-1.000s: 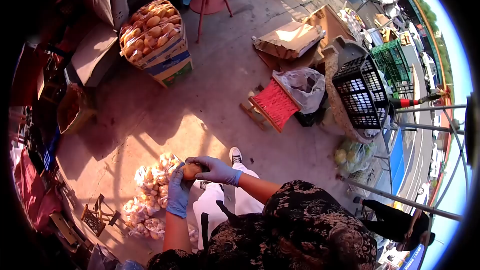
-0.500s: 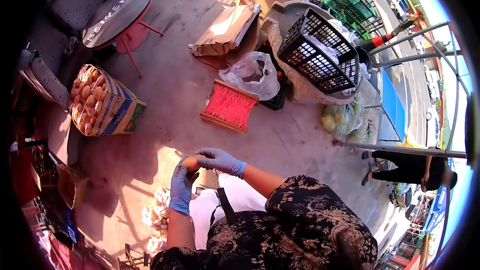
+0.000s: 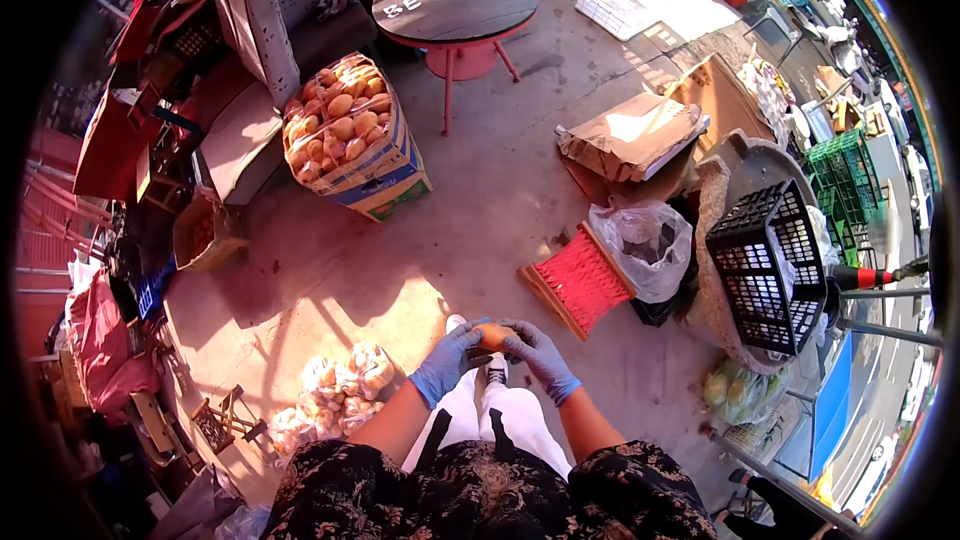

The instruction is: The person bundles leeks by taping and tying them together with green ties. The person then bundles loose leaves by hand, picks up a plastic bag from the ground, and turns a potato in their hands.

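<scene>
A smooth, orange-brown oval piece of produce (image 3: 492,337) is held in front of my body between both hands; its exact kind I cannot make out. My left hand (image 3: 447,360), in a blue-grey glove, curls its fingers around the left end. On the other end, my right hand (image 3: 538,354) wears a matching glove and closes its fingers on it. Parts of the piece are covered by the fingers. Similar orange-brown pieces fill a cardboard box (image 3: 385,175) ahead on the left. Tied clear bags (image 3: 345,385) of pale round items lie on the ground to my left.
A wooden stool with a red woven seat (image 3: 585,280) stands ahead right, beside a plastic bag (image 3: 650,250). Behind are a black crate (image 3: 765,260) and flattened cardboard (image 3: 630,135). A round table (image 3: 455,0) stands by the sofas. Another person's legs (image 3: 765,510) show lower right.
The view has swung left, so the scene sits farther right in the picture. Both hands still hold the oval piece, now centred before my body; the bags at left show more fully.
</scene>
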The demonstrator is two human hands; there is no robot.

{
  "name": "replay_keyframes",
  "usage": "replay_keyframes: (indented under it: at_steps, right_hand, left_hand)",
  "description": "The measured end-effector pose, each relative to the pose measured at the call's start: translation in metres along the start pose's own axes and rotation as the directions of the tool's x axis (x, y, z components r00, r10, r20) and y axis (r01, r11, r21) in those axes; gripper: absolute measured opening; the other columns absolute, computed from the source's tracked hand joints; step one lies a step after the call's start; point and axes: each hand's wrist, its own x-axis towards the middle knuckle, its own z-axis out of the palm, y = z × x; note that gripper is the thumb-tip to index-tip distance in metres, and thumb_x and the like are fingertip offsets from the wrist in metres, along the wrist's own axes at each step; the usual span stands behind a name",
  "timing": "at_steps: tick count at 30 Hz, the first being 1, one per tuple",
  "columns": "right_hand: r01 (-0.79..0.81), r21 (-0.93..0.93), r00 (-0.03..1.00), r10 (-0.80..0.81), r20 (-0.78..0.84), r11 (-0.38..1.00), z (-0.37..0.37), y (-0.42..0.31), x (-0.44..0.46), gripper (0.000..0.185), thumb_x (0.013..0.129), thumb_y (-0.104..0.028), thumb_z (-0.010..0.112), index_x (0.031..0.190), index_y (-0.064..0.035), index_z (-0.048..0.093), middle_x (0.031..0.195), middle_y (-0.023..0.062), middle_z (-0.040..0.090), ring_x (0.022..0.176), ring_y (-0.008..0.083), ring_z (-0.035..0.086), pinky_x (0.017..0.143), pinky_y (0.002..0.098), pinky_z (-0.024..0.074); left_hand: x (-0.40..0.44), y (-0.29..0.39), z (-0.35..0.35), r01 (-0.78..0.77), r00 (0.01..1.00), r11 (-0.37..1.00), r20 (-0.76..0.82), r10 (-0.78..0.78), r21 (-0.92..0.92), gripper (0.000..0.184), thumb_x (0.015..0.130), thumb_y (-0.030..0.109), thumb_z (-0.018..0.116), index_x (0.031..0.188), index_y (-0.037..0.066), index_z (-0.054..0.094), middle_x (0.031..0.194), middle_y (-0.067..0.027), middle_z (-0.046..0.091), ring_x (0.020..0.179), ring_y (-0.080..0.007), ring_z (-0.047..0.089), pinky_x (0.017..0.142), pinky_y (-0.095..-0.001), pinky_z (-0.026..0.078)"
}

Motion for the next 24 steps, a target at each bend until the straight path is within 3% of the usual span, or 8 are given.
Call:
replay_keyframes:
  at_steps: [3,8,10,15,17,19,21,24]
  right_hand:
    - [-0.025,0.05,1.0,0.024,0.018,0.998,0.016,-0.019,0.019,0.046,0.081,-0.026,0.061,0.119,-0.0031,0.048,0.098,0.0034,0.054,0.075,0.0074,0.049,0.066,0.0184,0.0405]
    - [0.036,0.022,0.999,-0.037,0.038,0.999,0.038,-0.041,0.072,0.046,0.081,-0.024,0.061,0.12,-0.0034,0.048,0.1,0.005,0.054,0.077,0.0086,0.05,0.068,0.0193,0.0416]
    - [0.07,0.119,0.994,-0.079,0.074,0.99,0.053,-0.053,0.084,0.045,0.081,-0.025,0.061,0.119,-0.0042,0.048,0.099,0.0049,0.054,0.079,0.009,0.05,0.069,0.0197,0.042]
    - [0.136,0.082,0.988,-0.129,-0.081,0.987,0.03,-0.03,0.117,0.045,0.085,-0.031,0.056,0.121,-0.0049,0.047,0.1,0.0034,0.054,0.083,0.0084,0.05,0.071,0.0204,0.0429]
    - [0.043,0.102,0.988,-0.028,-0.149,0.994,0.017,-0.053,0.11,0.044,0.086,-0.032,0.054,0.119,-0.0042,0.048,0.098,0.0044,0.055,0.082,0.0099,0.051,0.071,0.0215,0.0442]
    - [0.084,0.109,0.966,-0.054,-0.253,0.99,-0.003,-0.063,0.109,0.038,0.084,-0.032,0.056,0.112,-0.006,0.053,0.093,0.0022,0.057,0.075,0.0086,0.051,0.062,0.021,0.0441]
    - [0.138,0.179,0.958,-0.086,-0.273,0.974,-0.029,-0.052,0.121,0.037,0.084,-0.028,0.056,0.112,-0.0046,0.053,0.094,0.0026,0.057,0.079,0.0091,0.052,0.065,0.0218,0.0452]
    - [0.207,0.232,0.936,-0.123,-0.331,0.95,-0.07,-0.057,0.132,0.038,0.082,-0.021,0.06,0.114,-0.0009,0.053,0.105,0.0083,0.055,0.097,0.0141,0.05,0.084,0.0264,0.0417]
  left_hand:
    - [0.0,0.035,-0.004,-0.05,0.998,0.999,0.034,0.049,0.005,0.036,0.088,0.018,0.052,0.12,0.004,0.044,0.111,-0.0108,0.052,0.098,-0.0193,0.054,0.083,-0.031,0.048]
    - [0.014,0.083,-0.024,-0.082,0.996,0.995,-0.018,0.083,0.048,0.038,0.085,0.019,0.057,0.115,0.002,0.042,0.11,-0.0119,0.049,0.1,-0.0203,0.053,0.086,-0.0334,0.047]
    - [0.019,0.094,-0.039,-0.119,0.992,0.991,-0.034,0.121,0.056,0.039,0.084,0.02,0.058,0.114,0.001,0.042,0.11,-0.0119,0.048,0.1,-0.0215,0.053,0.088,-0.0341,0.046]
    - [0.054,0.115,-0.028,-0.119,0.991,0.983,-0.041,0.125,0.138,0.035,0.083,0.017,0.059,0.109,0.003,0.042,0.109,-0.011,0.048,0.101,-0.0229,0.051,0.091,-0.0364,0.044]
    - [0.07,0.119,-0.013,-0.122,0.992,0.973,0.032,0.118,0.194,0.032,0.083,0.017,0.058,0.108,0.004,0.042,0.108,-0.0105,0.047,0.102,-0.0227,0.05,0.091,-0.037,0.043]
    - [0.097,0.121,-0.003,-0.092,0.995,0.965,0.072,0.076,0.247,0.032,0.084,0.015,0.057,0.111,0.004,0.042,0.108,-0.0104,0.047,0.103,-0.0231,0.05,0.091,-0.0368,0.043]
    - [0.121,0.124,0.012,-0.075,0.994,0.958,0.099,0.049,0.276,0.032,0.086,0.015,0.055,0.112,0.005,0.042,0.11,-0.0108,0.047,0.104,-0.0234,0.049,0.091,-0.037,0.043]
    - [0.158,0.141,0.049,0.054,0.991,0.943,0.098,-0.091,0.329,0.032,0.087,0.018,0.052,0.115,0.006,0.043,0.115,-0.0101,0.047,0.107,-0.0222,0.049,0.091,-0.0363,0.043]
